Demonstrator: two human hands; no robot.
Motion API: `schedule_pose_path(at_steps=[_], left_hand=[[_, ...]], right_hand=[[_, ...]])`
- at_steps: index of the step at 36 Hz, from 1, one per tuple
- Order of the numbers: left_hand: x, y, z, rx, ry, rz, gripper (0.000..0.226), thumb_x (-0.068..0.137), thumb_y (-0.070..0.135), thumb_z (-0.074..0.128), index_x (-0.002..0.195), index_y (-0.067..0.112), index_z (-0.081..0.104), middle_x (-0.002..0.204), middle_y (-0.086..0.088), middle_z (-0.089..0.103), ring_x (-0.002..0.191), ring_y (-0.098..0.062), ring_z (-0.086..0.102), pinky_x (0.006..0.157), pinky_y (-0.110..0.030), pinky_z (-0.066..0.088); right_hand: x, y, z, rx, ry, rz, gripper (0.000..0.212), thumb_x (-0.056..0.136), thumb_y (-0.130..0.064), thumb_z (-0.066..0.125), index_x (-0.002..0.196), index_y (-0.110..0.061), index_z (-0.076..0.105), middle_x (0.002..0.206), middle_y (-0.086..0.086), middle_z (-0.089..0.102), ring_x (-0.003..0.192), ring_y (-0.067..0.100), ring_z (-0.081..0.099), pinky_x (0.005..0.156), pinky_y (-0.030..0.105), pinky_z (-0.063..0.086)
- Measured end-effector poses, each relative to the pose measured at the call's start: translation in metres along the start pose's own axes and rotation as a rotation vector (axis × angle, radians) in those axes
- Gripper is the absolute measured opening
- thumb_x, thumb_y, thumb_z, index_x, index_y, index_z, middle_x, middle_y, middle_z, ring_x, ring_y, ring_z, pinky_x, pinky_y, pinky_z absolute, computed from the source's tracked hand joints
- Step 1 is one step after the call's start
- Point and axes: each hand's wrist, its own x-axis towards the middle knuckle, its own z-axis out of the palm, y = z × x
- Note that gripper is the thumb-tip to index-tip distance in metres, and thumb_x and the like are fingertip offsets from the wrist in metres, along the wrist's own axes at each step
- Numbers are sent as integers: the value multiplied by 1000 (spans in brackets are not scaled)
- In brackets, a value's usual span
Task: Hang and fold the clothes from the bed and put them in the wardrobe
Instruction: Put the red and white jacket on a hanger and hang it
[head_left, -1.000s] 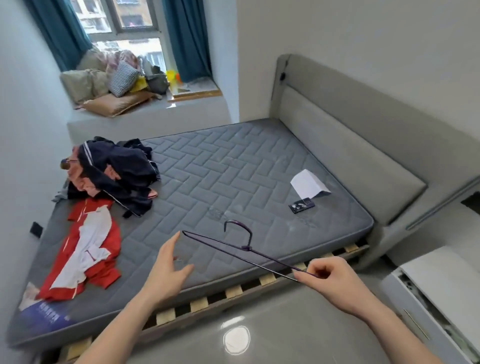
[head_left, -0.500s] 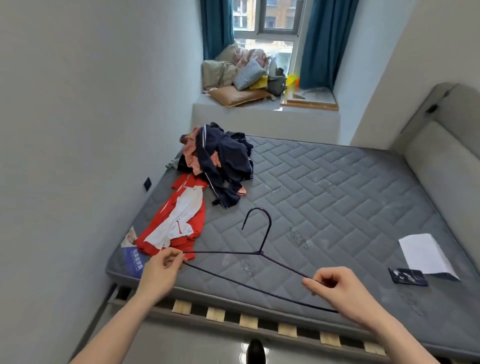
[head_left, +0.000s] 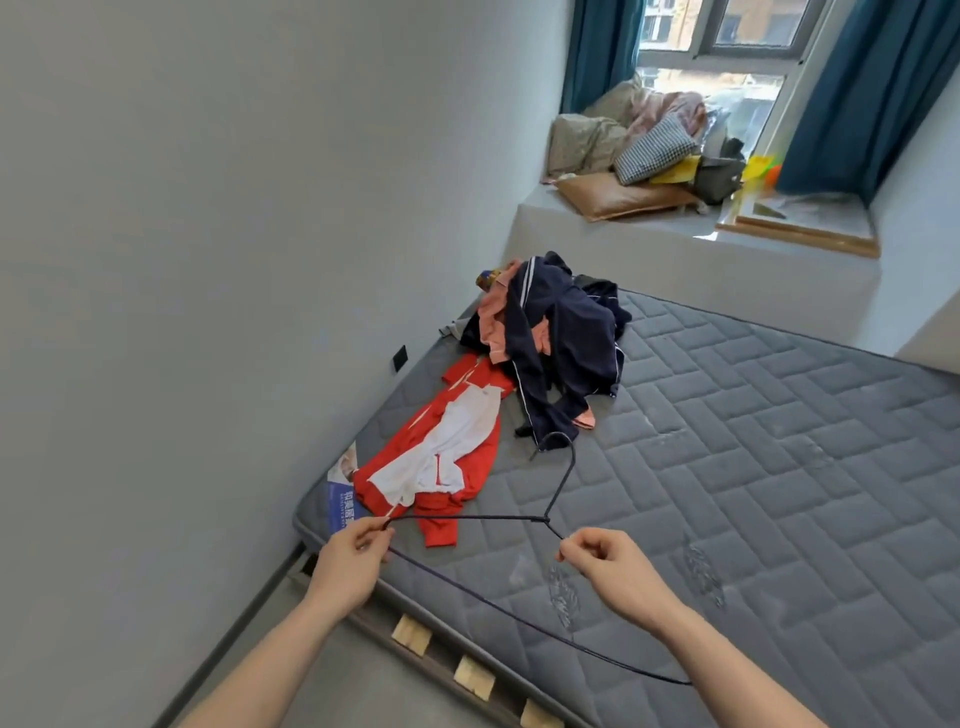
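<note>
A thin black wire hanger (head_left: 563, 480) is held above the near corner of the grey mattress (head_left: 753, 467), hook pointing away. My left hand (head_left: 353, 558) pinches its left tip. My right hand (head_left: 610, 564) pinches the right arm close to the neck. A red and white jacket (head_left: 441, 457) lies flat on the mattress just beyond my left hand. Behind it sits a heap of dark navy and pink clothes (head_left: 550, 343). The wardrobe is out of view.
A grey wall (head_left: 208, 260) runs along the left side of the bed. Wooden slats (head_left: 472, 675) show under the mattress edge. A window ledge (head_left: 675, 234) at the back holds cushions and bags between blue curtains.
The view has swung left and closer to the bed corner. My right hand has slid up the hanger from its right end to near the neck. My left hand still pinches the left tip.
</note>
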Motion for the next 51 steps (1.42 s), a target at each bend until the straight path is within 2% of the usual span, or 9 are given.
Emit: schedule_pose_path(at_steps=[5,17,23,26,29,34,40,47,51], left_hand=[[42,-4,-7,55,-98,-79,21,97,26,67,115,36,61,113,12,69,103,-12,68,92,-37,55],[231,-39,-33,450,-350,-229,42,93,24,65,134,17,59,135,-3,63,123,-19,59,104,-29,45],[345,-57,-16,609,-486,-201,40,92,25,62,131,16,61,136,-4,63,122,-21,59,103,-31,47],[395,-63,5,663,-521,-168,42,88,19,62,130,14,63,132,-8,63,110,-22,64,88,-25,50],[437,-69,34,714,-557,-79,42,87,17,62,129,17,64,142,-8,52,121,-22,60,93,-22,46],[484,-90,88,768,-650,-26,47,87,26,64,134,24,62,160,-8,31,146,-20,37,115,-28,33],[512,-123,136,765,-646,-80,45,85,26,62,129,31,67,170,-4,5,152,-30,23,116,-43,38],[517,-124,138,491,-398,-35,35,88,19,68,123,14,71,127,-5,70,120,-23,63,100,-30,46],[515,-98,111,242,-249,-57,14,83,17,80,92,25,72,84,6,74,90,-18,71,86,-32,52]], right_hand=[[50,-16,10,-7,-69,-14,24,95,-27,66,74,-16,71,57,-7,40,52,6,31,52,20,26],[187,-32,63,-37,61,165,34,93,-29,68,61,-24,59,55,-11,45,53,3,37,57,25,33],[260,-11,87,-9,250,300,32,94,-30,65,72,-7,62,56,-8,49,52,4,37,57,27,34],[289,11,97,-8,326,374,34,95,-32,63,75,-4,60,56,-3,49,56,8,40,59,30,36],[311,33,107,-3,373,444,34,95,-33,62,78,-3,62,69,13,61,62,11,46,63,31,40],[333,57,123,8,392,533,31,95,-31,64,70,-13,62,55,-6,54,54,7,43,60,28,40],[347,88,149,81,425,617,31,95,-30,65,72,-11,63,57,-1,56,51,5,41,59,26,38],[341,103,171,147,464,704,28,92,-31,69,69,-16,66,54,-6,57,52,6,46,64,30,41],[328,95,170,182,509,738,27,91,-26,72,68,-14,67,53,-6,56,56,9,48,65,29,41]])
